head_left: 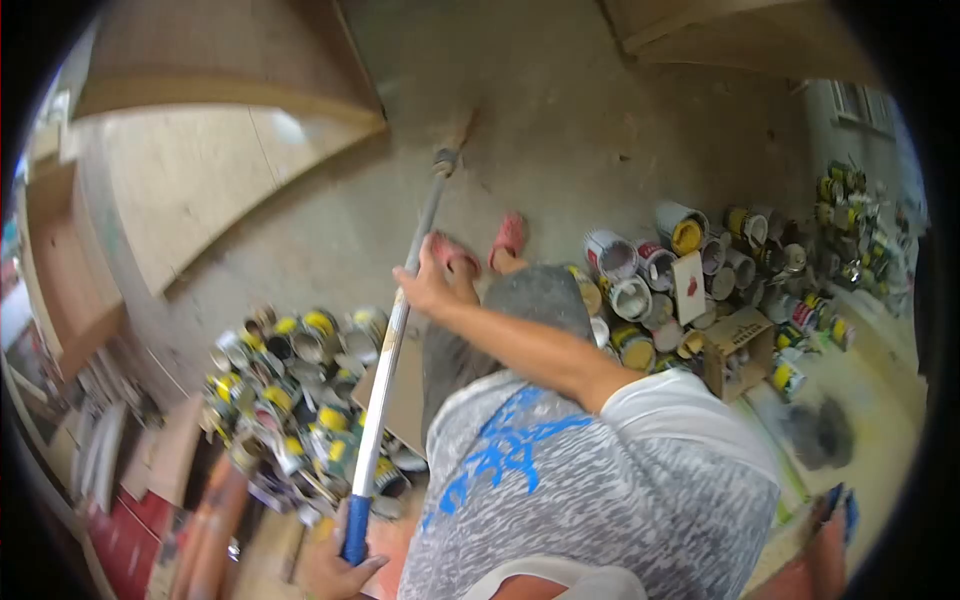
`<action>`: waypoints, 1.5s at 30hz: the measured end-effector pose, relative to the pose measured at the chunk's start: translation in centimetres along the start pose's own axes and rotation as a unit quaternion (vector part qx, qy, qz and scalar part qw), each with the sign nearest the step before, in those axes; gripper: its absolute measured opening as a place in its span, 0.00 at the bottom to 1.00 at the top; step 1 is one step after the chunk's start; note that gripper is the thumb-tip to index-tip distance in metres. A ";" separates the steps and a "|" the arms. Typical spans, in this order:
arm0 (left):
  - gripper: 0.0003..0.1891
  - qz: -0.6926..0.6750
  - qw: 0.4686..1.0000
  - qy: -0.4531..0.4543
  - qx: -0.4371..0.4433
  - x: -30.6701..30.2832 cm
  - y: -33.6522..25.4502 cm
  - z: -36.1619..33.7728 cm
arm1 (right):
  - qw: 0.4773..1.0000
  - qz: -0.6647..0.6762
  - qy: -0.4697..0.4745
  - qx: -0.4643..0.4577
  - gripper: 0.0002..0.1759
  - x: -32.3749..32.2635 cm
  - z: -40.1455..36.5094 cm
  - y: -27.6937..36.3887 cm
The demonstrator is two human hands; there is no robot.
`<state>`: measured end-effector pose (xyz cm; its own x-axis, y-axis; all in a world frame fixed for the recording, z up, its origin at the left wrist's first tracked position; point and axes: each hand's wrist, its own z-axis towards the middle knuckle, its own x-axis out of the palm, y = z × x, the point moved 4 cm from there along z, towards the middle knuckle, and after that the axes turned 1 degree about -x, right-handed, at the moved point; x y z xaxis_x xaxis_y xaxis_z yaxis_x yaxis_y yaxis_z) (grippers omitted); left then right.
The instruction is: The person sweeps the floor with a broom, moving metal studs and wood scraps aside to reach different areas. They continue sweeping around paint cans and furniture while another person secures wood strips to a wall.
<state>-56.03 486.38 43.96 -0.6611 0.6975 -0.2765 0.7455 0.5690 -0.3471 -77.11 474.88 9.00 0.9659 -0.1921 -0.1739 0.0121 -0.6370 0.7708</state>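
Observation:
A long pole [400,320] runs diagonally from the lower left up toward the floor ahead, with a silver shaft and a blue grip at its near end. My left hand [340,572] is closed around the blue grip at the bottom edge of the view. Farther along, my right hand [428,285] holds the shaft, with the arm reaching across my body. At the far end of the pole is a dark joint [445,160] with a blurred brownish piece just above the floor [540,110].
Piles of used paint cans lie on the left [290,390] and right [650,270], close to my feet in red shoes [510,235]. A cardboard box [738,350] stands by the right pile. Wooden panels [190,170] are at upper left; another wooden piece [720,35] is at upper right.

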 end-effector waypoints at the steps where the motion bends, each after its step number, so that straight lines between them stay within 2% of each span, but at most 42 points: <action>1: 0.46 -0.041 0.997 -0.037 -0.061 1.8 -2.2 0.9 | 0.977 0.188 0.047 0.092 0.48 0.6 1.3 0.2; 2: 0.44 0.001 0.998 -0.069 0.000 3.7 -1.6 4.7 | 0.975 0.209 0.037 0.072 0.48 -0.4 2.3 2.2; 3: 0.43 0.041 0.993 -0.093 0.053 5.6 -0.8 7.8 | 0.957 0.270 0.046 0.093 0.48 -1.2 2.1 3.3; 4: 0.38 0.066 0.993 -0.086 0.038 7.9 -6.4 10.8 | 0.935 0.327 0.057 0.124 0.48 -2.1 1.6 3.5; 5: 0.34 0.053 0.982 -0.133 0.123 10.3 -6.9 15.1 | 0.931 0.341 0.049 0.125 0.48 -3.5 2.0 3.3; 6: 0.32 0.048 0.949 -0.160 0.268 12.6 -8.1 19.5 | 0.944 0.294 0.061 0.136 0.46 -5.3 3.3 2.9; 7: 0.33 0.125 0.915 -0.193 0.331 15.0 -9.1 23.5 | 0.956 0.246 0.072 0.140 0.43 -7.6 5.2 2.6; 9: 0.30 0.193 0.961 0.024 0.196 17.9 -15.1 28.4 | 0.887 0.425 0.152 0.098 0.42 -11.6 10.0 -2.7; 11: 0.34 0.240 0.948 0.158 0.136 18.1 -18.2 36.9 | 0.942 0.279 0.114 0.150 0.37 -19.2 11.3 -3.2; 12: 0.27 0.055 0.984 0.115 0.126 18.2 -19.3 42.2 | 0.941 0.286 0.097 0.154 0.37 -21.7 10.6 -3.4; 13: 0.23 -0.132 0.979 0.075 0.136 18.3 -20.5 47.3 | 0.943 0.276 0.111 0.153 0.35 -23.3 9.9 -3.6; 14: 0.21 -0.174 0.978 0.077 0.083 19.5 -24.7 48.9 | 0.945 0.264 0.125 0.148 0.34 -24.7 9.1 -3.4; 16: 0.19 -0.202 0.975 0.089 0.024 22.5 -29.4 52.8 | 0.934 0.295 0.100 0.175 0.33 -26.4 6.7 -3.6; 17: 0.19 -0.020 0.991 0.098 0.091 24.4 -30.4 55.6 | 0.928 0.311 0.086 0.185 0.33 -27.2 5.5 -4.0; 18: 0.20 0.161 0.969 0.103 0.159 26.5 -31.4 58.4 | 0.921 0.341 0.075 0.173 0.32 -27.6 4.5 -5.8; 20: 0.17 0.200 0.970 0.105 0.094 31.8 -30.7 62.8 | 0.890 0.416 0.035 0.183 0.29 -29.3 1.6 -8.1; 21: 0.17 0.337 0.918 0.136 0.159 35.7 -30.9 62.5 | 0.893 0.412 0.006 0.182 0.29 -31.8 -0.4 -6.0; 23: 0.18 0.405 0.871 0.158 0.230 42.5 -32.1 60.3 | 0.807 0.492 -0.121 0.303 0.29 -32.5 -3.1 -7.2; 24: 0.19 0.389 0.868 0.225 0.211 45.2 -33.1 58.5 | 0.833 0.437 -0.165 0.297 0.29 -33.0 -4.1 -7.9; 25: 0.19 0.447 0.791 0.336 0.246 50.0 -29.5 61.5 | 0.854 0.379 -0.204 0.291 0.29 -33.6 -5.1 -8.3; 27: 0.20 0.368 0.830 0.397 0.134 50.7 -33.5 56.0 | 0.869 0.324 -0.250 0.278 0.28 -35.5 -6.7 -6.0; 28: 0.17 0.365 0.839 0.389 0.109 49.7 -34.7 54.8 | 0.872 0.276 -0.233 0.331 0.28 -36.9 -7.5 -3.1; 29: 0.14 0.361 0.845 0.383 0.089 48.6 -35.0 52.8 | 0.907 0.148 -0.238 0.313 0.29 -36.1 -9.3 -2.4; 30: 0.11 0.264 0.857 0.442 0.000 46.4 -34.5 51.6 | 0.926 0.110 -0.203 0.298 0.31 -35.8 -10.6 0.0; 31: 0.08 0.170 0.848 0.496 -0.080 44.0 -35.1 50.9 | 0.916 0.102 -0.136 0.362 0.35 -34.8 -12.0 2.6; 32: 0.07 0.100 0.865 0.466 -0.154 42.0 -35.8 49.7 | 0.936 0.065 -0.205 0.280 0.40 -31.7 -13.9 4.4; 33: 0.07 0.167 0.859 0.466 -0.132 39.8 -38.0 47.7 | 0.936 0.076 -0.201 0.279 0.44 -28.4 -15.3 5.9; 34: 0.14 0.281 0.797 0.510 -0.161 37.8 -36.5 48.3 | 0.891 0.241 -0.145 0.357 0.48 -28.2 -16.3 9.8; 35: 0.15 0.341 0.776 0.506 -0.159 35.6 -34.3 48.2 | 0.857 0.257 -0.066 0.441 0.50 -26.5 -17.5 12.1; 36: 0.17 0.403 0.750 0.501 -0.155 34.4 -34.8 46.1 | 0.858 0.237 -0.118 0.439 0.48 -23.6 -19.3 14.3; 37: 0.18 0.401 0.743 0.493 -0.208 32.8 -34.8 43.8 | 0.835 0.211 -0.143 0.488 0.46 -18.1 -21.6 15.7; 38: 0.22 0.470 0.676 0.518 -0.232 31.8 -35.5 41.6 | 0.801 0.222 -0.157 0.534 0.40 -15.2 -22.5 18.4; 39: 0.26 0.534 0.602 0.535 -0.258 30.9 -35.8 40.3 | 0.772 0.249 -0.168 0.560 0.37 -15.0 -22.5 21.9; 40: 0.31 0.694 0.404 0.591 -0.074 30.8 -36.0 39.9 | 0.739 0.237 -0.258 0.576 0.30 -15.6 -21.9 26.2; 41: 0.36 0.772 0.154 0.607 0.109 30.1 -35.9 39.5 | 0.724 0.221 -0.287 0.587 0.29 -11.9 -21.3 29.7; 43: 0.37 0.561 0.063 0.676 0.474 26.7 -38.5 35.8 | 0.621 0.341 -0.300 0.640 0.29 -10.3 -17.5 37.2; 45: 0.27 0.390 0.049 0.743 0.541 23.2 -38.3 32.6 | 0.568 0.391 -0.291 0.663 0.33 -9.1 -12.9 43.1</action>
<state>-102.73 466.56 21.59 0.8697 0.0416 -0.4918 -0.4778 0.3211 -0.8177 -82.05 458.78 51.75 0.2874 -0.7725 -0.5662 -0.9402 -0.1148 -0.3207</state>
